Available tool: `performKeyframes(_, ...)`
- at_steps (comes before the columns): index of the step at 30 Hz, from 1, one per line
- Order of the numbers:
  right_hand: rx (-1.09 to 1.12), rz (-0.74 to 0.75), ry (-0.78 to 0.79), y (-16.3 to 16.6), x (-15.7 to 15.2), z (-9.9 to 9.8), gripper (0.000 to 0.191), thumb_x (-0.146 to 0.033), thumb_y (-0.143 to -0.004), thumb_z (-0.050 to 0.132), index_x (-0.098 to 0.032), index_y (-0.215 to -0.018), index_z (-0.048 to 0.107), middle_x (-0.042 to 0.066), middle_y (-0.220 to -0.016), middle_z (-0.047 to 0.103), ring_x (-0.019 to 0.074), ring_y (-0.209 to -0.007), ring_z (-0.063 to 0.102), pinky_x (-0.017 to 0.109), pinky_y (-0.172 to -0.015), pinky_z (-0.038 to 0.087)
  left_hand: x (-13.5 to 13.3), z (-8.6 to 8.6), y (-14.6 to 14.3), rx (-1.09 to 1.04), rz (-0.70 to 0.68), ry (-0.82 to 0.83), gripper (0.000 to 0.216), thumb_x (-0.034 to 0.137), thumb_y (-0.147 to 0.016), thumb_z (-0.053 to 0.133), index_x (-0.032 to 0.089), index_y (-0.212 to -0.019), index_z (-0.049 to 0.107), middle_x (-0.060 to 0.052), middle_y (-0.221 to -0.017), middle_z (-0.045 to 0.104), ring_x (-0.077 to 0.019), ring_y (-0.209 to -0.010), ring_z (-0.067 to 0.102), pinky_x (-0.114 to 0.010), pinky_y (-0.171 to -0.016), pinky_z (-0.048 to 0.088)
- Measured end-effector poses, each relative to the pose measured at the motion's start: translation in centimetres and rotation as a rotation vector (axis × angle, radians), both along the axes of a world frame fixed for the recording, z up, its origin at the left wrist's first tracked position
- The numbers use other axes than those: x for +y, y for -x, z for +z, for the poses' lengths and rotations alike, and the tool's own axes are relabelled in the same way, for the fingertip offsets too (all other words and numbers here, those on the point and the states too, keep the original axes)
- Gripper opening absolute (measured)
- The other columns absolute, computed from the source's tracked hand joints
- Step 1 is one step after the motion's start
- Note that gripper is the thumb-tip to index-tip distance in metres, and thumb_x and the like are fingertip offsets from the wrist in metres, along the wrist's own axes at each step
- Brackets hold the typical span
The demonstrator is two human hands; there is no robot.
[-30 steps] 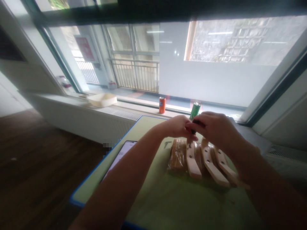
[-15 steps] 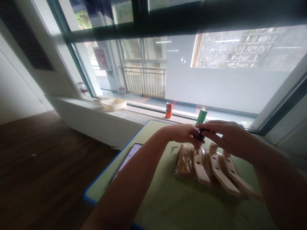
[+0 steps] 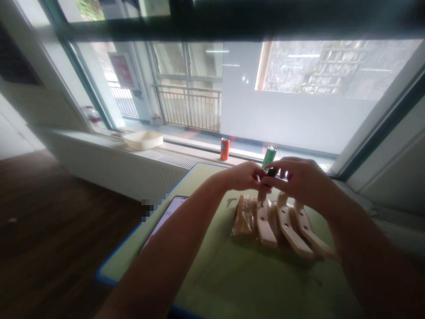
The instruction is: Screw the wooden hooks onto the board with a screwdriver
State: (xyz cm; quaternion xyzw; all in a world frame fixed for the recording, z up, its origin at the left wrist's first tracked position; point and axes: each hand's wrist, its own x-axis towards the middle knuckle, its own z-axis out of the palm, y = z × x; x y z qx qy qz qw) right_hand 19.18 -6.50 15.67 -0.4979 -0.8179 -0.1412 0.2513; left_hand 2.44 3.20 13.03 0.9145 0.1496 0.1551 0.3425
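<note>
While a left hand (image 3: pixel 245 176) crowds in close, a right hand (image 3: pixel 299 175) pinches a dark-handled tool (image 3: pixel 272 172)

The tool stands tilted between the right thumb and fingers. The left fingertips are bunched against it; whether they pinch it, I cannot tell. Directly below the grip, its tip appears to meet a bent wooden piece (image 3: pixel 267 232). Two similar wooden pieces (image 3: pixel 294 235) lie to the right, clear plastic wrapping (image 3: pixel 246 215) to the left. Just behind the grip stands a green can (image 3: pixel 269 155).
</note>
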Motion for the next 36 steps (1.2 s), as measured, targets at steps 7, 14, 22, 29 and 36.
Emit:
performKeyframes(7,0.033,0.112,0.081,-0.9,-0.3,0.6,0.02,-0.031,-0.083,0.057,-0.024,-0.097,0.069,0.001,-0.085,0.069,0.0123,-0.07,0.061,0.025,-0.062,0.043,-0.3,0.4,0.3,0.058,-0.023,0.002,0.025,0.036,-0.071,0.065,0.015,-0.083,0.069,0.001,-0.066,0.056,-0.0074,-0.059,0.046,-0.023,-0.059,0.033)
performKeyframes(14,-0.042,0.026,-0.017,0.6,0.1,-0.2,0.023,-0.039,-0.084,0.056,-0.021,-0.086,0.071,0.001,-0.074,0.066,0.0113,-0.061,0.055,0.025,-0.056,0.039,-0.6,0.4,0.1,0.04,0.058,-0.074,0.029,0.041,-0.064,0.07,0.013,-0.07,0.066,0.003,-0.058,0.053,-0.0072,-0.054,0.046,-0.023,-0.055,0.034)
performKeyframes(22,0.036,0.121,0.054,0.6,-0.3,-0.2,0.026,-0.031,-0.082,0.057,-0.023,-0.106,0.065,0.002,-0.089,0.068,0.0113,-0.07,0.059,0.023,-0.061,0.044,0.6,-0.7,0.2,0.001,-0.11,0.236,0.018,0.025,-0.069,0.069,0.015,-0.084,0.068,-0.001,-0.082,0.068,-0.0109,-0.077,0.061,-0.028,-0.079,0.045)
performKeyframes(29,0.005,0.08,0.136,-0.5,0.0,0.2,0.022,-0.037,-0.081,0.057,-0.025,-0.095,0.069,0.0,-0.078,0.069,0.0114,-0.062,0.058,0.025,-0.056,0.041,0.4,-0.8,0.1,0.031,-0.076,0.233,0.025,0.034,-0.069,0.069,0.015,-0.085,0.07,-0.002,-0.077,0.067,-0.0103,-0.07,0.059,-0.027,-0.071,0.043)
performKeyframes(36,0.0,-0.066,0.137,0.3,0.2,0.0,0.032,-0.045,-0.084,0.049,-0.021,-0.073,0.067,-0.001,-0.059,0.059,0.0101,-0.05,0.047,0.027,-0.049,0.031,0.2,-0.6,0.1,-0.063,-0.002,0.192,0.026,0.036,-0.063,0.073,0.013,-0.074,0.069,0.002,-0.059,0.058,-0.0078,-0.057,0.051,-0.025,-0.06,0.038)
